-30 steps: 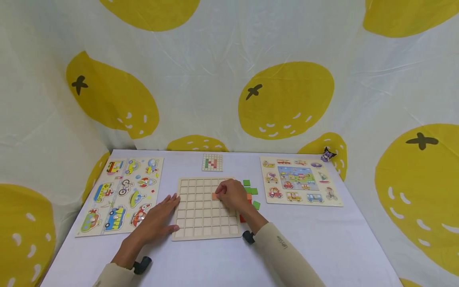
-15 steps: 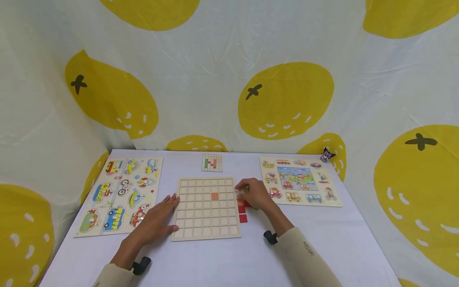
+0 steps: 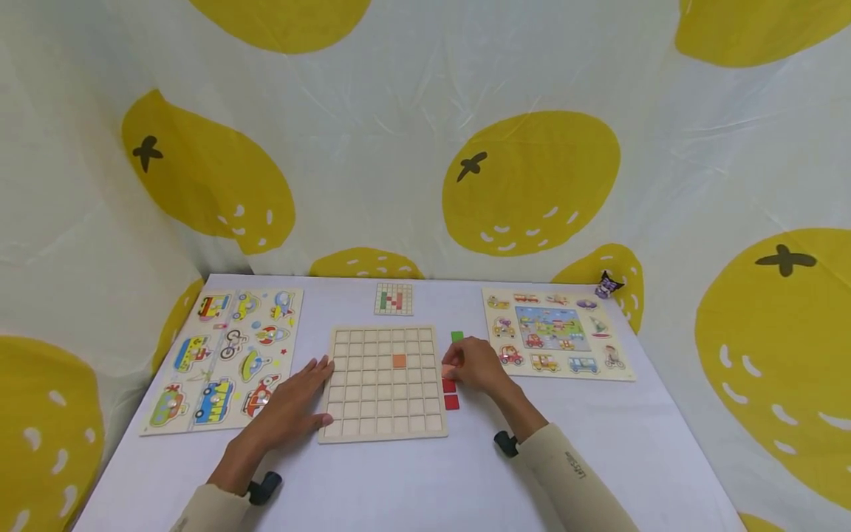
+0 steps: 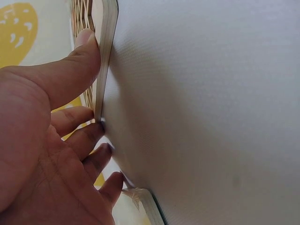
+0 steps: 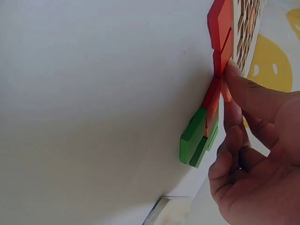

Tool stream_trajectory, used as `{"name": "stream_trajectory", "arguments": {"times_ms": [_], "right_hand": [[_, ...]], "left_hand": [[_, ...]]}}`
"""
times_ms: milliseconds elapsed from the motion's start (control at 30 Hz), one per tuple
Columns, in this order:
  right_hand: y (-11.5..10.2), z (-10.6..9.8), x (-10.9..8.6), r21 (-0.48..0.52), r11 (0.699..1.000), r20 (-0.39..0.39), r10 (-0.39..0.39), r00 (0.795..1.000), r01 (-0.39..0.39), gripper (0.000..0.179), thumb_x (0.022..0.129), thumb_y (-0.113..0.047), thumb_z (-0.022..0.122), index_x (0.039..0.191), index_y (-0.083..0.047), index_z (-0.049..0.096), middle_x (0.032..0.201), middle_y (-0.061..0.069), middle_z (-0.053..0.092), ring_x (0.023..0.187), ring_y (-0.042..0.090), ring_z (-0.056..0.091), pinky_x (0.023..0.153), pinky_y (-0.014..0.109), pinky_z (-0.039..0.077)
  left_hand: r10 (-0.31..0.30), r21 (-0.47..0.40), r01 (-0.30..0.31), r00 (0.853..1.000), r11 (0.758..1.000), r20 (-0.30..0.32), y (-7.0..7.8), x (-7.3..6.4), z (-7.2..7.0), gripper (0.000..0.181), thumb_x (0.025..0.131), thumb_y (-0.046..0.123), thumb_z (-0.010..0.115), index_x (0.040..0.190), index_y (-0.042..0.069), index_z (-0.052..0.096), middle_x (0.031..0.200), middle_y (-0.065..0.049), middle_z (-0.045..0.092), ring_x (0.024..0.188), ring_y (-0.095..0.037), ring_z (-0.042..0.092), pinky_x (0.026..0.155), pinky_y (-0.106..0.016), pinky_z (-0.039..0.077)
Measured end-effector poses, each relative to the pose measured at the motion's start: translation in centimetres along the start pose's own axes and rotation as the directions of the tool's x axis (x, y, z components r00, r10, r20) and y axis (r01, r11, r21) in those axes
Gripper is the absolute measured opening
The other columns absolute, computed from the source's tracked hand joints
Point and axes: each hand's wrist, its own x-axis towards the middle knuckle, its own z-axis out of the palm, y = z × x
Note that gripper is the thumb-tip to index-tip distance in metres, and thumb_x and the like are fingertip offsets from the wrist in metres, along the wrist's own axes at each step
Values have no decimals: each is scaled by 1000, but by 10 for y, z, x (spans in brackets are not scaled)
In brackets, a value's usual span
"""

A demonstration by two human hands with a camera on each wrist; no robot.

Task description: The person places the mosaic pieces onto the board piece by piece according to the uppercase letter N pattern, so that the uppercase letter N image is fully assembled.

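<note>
A wooden grid board [image 3: 382, 440] lies on the table with one orange tile [image 3: 399, 360] in a cell right of its middle. At its left edge rests my left hand [image 3: 295, 399]; in the left wrist view the thumb [image 4: 79, 65] lies on the rim and the other fingers are spread along the side. Just off the board's right edge, my right hand [image 3: 475, 366] pinches another orange tile [image 5: 227, 91] between thumb and index finger. Red tiles [image 3: 452, 402] lie below that hand, and green tiles [image 5: 193, 136] show beside it, partly hidden in the head view.
A small pattern card [image 3: 394, 310] with coloured squares lies behind the board. On the left is a vehicle knob puzzle [image 3: 222, 355]; another picture puzzle [image 3: 555, 332] lies at the back right. A small purple figurine [image 3: 606, 285] stands at the far right corner.
My right hand has left the orange tile in its cell and moved right to the loose tiles, where it now pinches another orange tile. The left hand has stayed at the board's left edge.
</note>
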Motion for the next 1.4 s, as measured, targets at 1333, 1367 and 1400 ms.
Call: {"name": "stream_trajectory", "arguments": {"times_ms": [1333,1367,1400], "right_hand": [[-63,48,-3,91,995,-24,-29,999,31,14,89,-18,86,84,-21,73,73,-5,62,72,12,58,61,26,44],[-64,48,-4,95,995,-19,-25,1000,27,14,89,-18,86,84,-21,73,74,-4,62,73,13,58,61,27,44],[-64,47,-4,96,995,-11,-19,1000,20,13,89,-18,85,84,-21,74,75,-4,62,74,13,58,62,27,45]], "left_hand": [[-5,11,5,1000,1000,-7,2,0,1,97,84,23,91,163,1,39,171,-19,36,160,-45,32,125,-66,34],[1,15,-1,1000,1000,-11,2,0,1,97,83,23,91,162,0,40,171,-20,37,159,-46,33,124,-66,35],[1,11,-1,1000,1000,-13,2,0,1,97,83,23,91,162,0,40,170,-20,37,159,-46,33,124,-66,35]]}}
